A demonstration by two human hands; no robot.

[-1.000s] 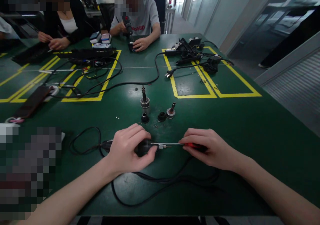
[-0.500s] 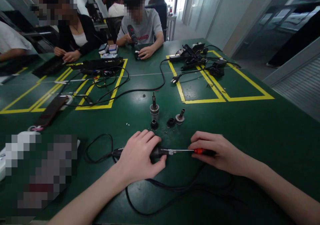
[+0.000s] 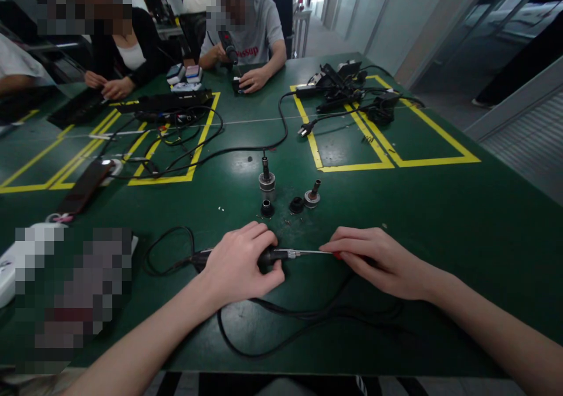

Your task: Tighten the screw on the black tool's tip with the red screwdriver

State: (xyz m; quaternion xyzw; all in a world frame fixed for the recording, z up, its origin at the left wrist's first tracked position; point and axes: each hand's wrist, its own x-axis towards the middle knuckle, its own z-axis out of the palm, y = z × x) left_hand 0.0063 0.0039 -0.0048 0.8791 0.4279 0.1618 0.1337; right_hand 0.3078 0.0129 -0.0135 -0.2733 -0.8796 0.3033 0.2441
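My left hand [image 3: 241, 262] is wrapped over a black corded hand tool [image 3: 273, 256] lying on the green table. A narrow metal collar sticks out of the tool toward the right. My right hand [image 3: 382, 261] grips a screwdriver [image 3: 338, 255] by its red and black handle, most of which my fingers hide. Its thin shaft points left along the tool's metal end; I cannot tell exactly where the tip touches. Beyond the hands stand a metal motor-like part [image 3: 267, 182], a black ring-shaped cap [image 3: 267, 209], another black cap [image 3: 297, 205] and a metal disc with a stem [image 3: 312, 196].
Black cable [image 3: 259, 356] loops on the table before me. To the left lie a phone [image 3: 85, 188] and a white power strip [image 3: 33, 255]. Black adapters and cords [image 3: 338, 91] are piled at the far right. Across the table, a person in grey [image 3: 264, 38] holds a power tool.
My view has tilted slightly down, so the table's near edge shows. My right fingers have slid forward along the screwdriver, covering more of the red handle. My left hand keeps its hold.
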